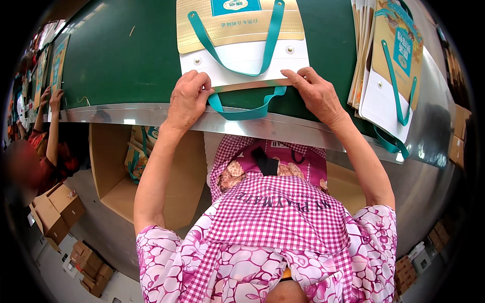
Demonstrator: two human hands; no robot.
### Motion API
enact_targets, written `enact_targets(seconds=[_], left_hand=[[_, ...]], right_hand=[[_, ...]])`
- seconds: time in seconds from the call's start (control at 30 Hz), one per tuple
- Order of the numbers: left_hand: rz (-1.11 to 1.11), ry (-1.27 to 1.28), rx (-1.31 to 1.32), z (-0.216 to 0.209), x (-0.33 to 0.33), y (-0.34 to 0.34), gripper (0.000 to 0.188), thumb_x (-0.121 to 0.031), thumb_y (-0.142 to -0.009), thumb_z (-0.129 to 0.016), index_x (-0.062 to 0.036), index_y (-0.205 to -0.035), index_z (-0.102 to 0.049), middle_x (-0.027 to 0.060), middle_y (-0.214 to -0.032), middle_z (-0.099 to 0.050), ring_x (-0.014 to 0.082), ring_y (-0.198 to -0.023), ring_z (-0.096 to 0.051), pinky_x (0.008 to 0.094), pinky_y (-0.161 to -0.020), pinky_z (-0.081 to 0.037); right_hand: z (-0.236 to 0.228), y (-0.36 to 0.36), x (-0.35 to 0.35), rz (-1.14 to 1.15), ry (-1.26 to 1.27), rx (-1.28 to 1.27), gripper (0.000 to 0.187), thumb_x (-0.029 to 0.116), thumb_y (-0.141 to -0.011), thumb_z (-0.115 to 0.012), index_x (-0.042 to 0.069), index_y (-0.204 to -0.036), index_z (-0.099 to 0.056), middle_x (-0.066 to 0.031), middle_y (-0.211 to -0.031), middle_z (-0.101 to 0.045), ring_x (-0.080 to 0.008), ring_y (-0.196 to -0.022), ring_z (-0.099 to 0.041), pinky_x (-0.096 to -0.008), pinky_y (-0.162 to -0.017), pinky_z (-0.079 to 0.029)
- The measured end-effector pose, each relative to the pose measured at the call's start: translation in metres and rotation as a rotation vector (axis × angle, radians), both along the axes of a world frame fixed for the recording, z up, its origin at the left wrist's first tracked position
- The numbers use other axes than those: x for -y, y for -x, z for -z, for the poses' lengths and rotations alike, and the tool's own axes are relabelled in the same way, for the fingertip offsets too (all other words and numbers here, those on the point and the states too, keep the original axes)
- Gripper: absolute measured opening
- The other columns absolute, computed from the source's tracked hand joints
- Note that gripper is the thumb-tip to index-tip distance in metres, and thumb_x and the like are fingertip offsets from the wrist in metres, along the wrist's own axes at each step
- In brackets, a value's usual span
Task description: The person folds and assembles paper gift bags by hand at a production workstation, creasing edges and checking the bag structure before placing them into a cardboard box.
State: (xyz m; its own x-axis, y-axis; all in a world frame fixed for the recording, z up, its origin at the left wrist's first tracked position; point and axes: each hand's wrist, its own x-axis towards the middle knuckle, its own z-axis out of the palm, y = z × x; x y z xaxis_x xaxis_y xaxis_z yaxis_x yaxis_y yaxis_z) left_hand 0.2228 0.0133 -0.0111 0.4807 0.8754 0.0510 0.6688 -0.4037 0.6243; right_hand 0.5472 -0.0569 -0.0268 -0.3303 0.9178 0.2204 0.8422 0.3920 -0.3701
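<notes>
Gold-and-white bag (242, 53) with teal handles, lying on the green table (126, 60). The left hand (192, 98) pinches its near left corner in a thumb-and-finger grip; the right hand (317, 95) touches the opposite corner, its grip unclear.

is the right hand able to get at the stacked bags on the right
Probably yes: the stacked bags lie just right of the right hand, with only green tabletop visible between them.
</notes>
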Motion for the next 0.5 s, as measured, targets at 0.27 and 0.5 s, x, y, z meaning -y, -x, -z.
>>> enact_targets(seconds=[0.27,0.5], left_hand=[[0.072,-0.146,-0.072,0.006,-0.001,0.008,0.008,-0.005,-0.081,-0.070,-0.0054,-0.086,-0.064,0.0075,-0.087,-0.062,0.0273,-0.083,-0.063,0.0383,-0.073,-0.052],[0.273,-0.356,-0.249,-0.003,0.001,0.007,0.012,-0.007,-0.082,-0.071,-0.0046,-0.092,-0.064,0.0068,-0.089,-0.062,0.0250,-0.085,-0.063,0.0363,-0.074,-0.054]], right_hand=[[0.007,-0.005,0.001,-0.057,-0.062,0.009,0.038,-0.001,-0.086,-0.065,0.012,-0.122,-0.067,-0.0074,-0.103,-0.060,-0.0222,-0.084,-0.069,-0.0308,-0.072,-0.060],[-0.006,-0.009,-0.007,-0.215,-0.087,0.266,0.039,0.005,-0.084,-0.065,0.007,-0.123,-0.066,-0.0069,-0.105,-0.058,-0.0212,-0.097,-0.063,-0.0326,-0.081,-0.055]])
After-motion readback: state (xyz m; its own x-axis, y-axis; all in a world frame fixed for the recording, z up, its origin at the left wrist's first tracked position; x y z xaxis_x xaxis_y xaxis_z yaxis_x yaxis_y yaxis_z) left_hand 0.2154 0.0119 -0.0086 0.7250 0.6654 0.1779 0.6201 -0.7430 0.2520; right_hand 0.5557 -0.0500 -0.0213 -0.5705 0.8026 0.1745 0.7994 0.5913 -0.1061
